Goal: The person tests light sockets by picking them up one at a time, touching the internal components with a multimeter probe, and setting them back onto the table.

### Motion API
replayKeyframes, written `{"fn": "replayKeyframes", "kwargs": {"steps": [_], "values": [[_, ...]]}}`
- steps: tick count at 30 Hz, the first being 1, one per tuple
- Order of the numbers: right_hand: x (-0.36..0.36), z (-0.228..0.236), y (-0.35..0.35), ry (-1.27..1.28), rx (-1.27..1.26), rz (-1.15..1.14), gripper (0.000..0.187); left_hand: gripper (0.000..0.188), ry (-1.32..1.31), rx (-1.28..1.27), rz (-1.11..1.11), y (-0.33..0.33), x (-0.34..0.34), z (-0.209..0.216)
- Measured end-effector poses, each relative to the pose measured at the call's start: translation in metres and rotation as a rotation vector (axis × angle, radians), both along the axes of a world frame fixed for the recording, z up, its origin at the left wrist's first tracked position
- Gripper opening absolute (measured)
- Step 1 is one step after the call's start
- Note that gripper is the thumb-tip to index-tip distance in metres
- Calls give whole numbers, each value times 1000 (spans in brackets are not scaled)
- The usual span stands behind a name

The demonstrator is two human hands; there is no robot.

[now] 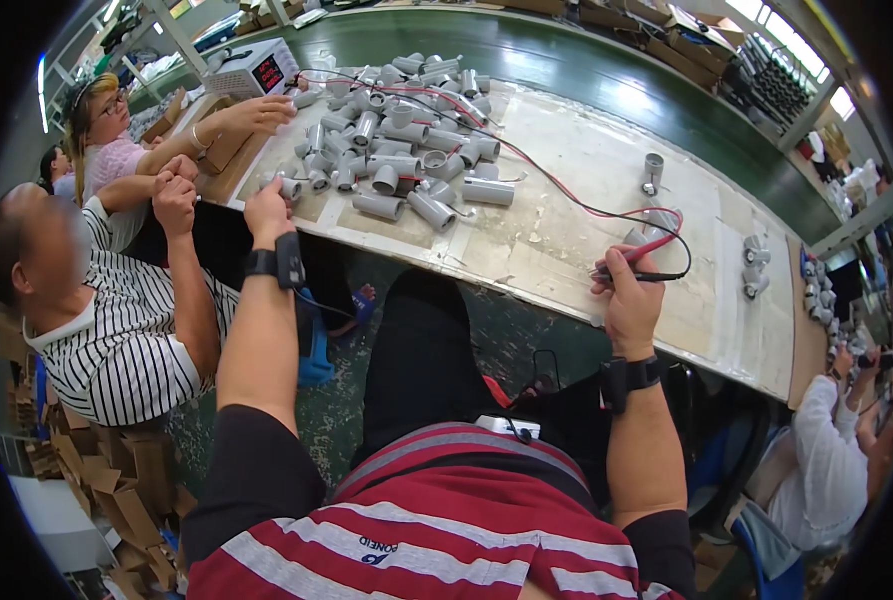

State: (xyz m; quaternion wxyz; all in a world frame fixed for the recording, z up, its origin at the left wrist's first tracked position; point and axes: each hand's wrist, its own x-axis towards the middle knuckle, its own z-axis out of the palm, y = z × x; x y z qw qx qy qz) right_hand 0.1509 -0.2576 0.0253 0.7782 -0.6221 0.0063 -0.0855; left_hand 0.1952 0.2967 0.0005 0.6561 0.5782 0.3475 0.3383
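Workshop desk [536, 245], head view: at its near-left corner the left hand [269, 212], fingers curled, pinches a grey cylinder [287, 187]; by the near edge rightward, the right hand [631, 305] closes around two probes [656, 276]. Their leads [556, 184], trailing over piled cylinders [398, 131], could snag if tugged, toppling some.

Head-worn fisheye, wide view, looking down past wearer's torso [436, 520] onto nearby table [546, 240].
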Motion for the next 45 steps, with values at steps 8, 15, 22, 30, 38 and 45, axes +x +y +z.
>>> {"fn": "replayKeyframes", "kwargs": {"steps": [8,15,22,30,38,45], "values": [[2,32,-19,7,-20,-30,18,41,805,1423,-252,88,34,-11],[49,116,-99,-93,-836,-83,21,20,-225,428,-670,-250,-57,61],[57,139,-86,-314,-1163,-91,22,43,-228,998,-1032,-444,-28,61],[39,122,-90,-255,-1132,-115,22,54,195,1245,-959,-504,1,50],[30,103,-89,-170,-918,-131,18,47,-209,863,-964,-456,-25,41],[30,87,-54,-54,-653,1,17,68,-33,709,-977,-363,-57,47]]}}
